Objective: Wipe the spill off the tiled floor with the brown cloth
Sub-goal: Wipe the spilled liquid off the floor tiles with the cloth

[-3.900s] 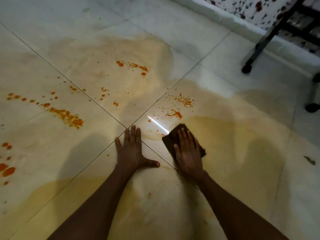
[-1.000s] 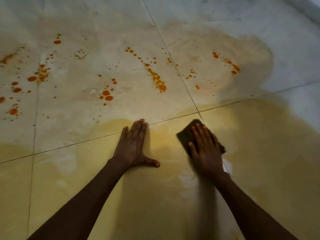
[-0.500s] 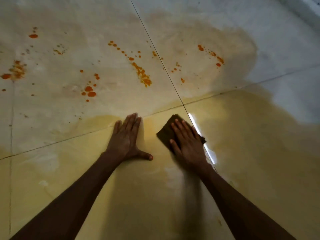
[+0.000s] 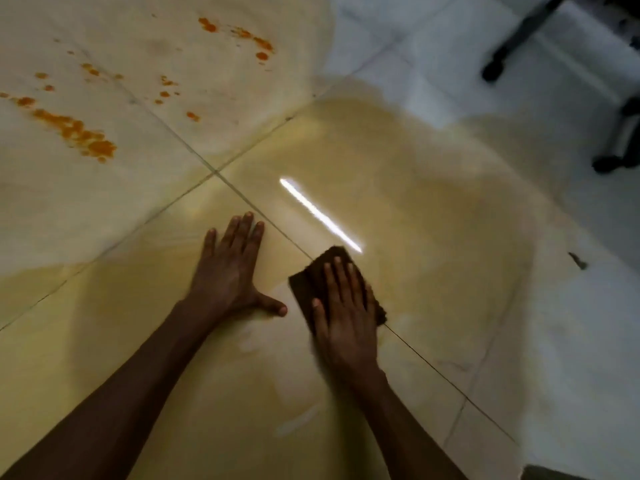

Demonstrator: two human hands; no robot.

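The brown cloth [image 4: 308,282] lies flat on the tiled floor [image 4: 450,237], on a grout line. My right hand [image 4: 343,317] presses down on it with fingers spread, covering most of it. Just left of the cloth, my left hand [image 4: 230,271] rests palm-down on the floor, fingers apart, holding nothing. A wide yellowish wet smear [image 4: 398,161] covers the tiles around both hands. Orange spill drops [image 4: 79,133] sit at the far left, and more orange drops [image 4: 242,34] lie at the top centre.
Black furniture legs [image 4: 509,53] stand on the pale floor at the top right, with another dark foot [image 4: 613,161] at the right edge. A small dark scrap [image 4: 577,260] lies on the floor to the right. A bright light streak [image 4: 318,213] reflects beyond the cloth.
The view has swung right, bringing the furniture legs into sight. My right hand and the cloth have slid a little right, away from my left hand, which stays planted.
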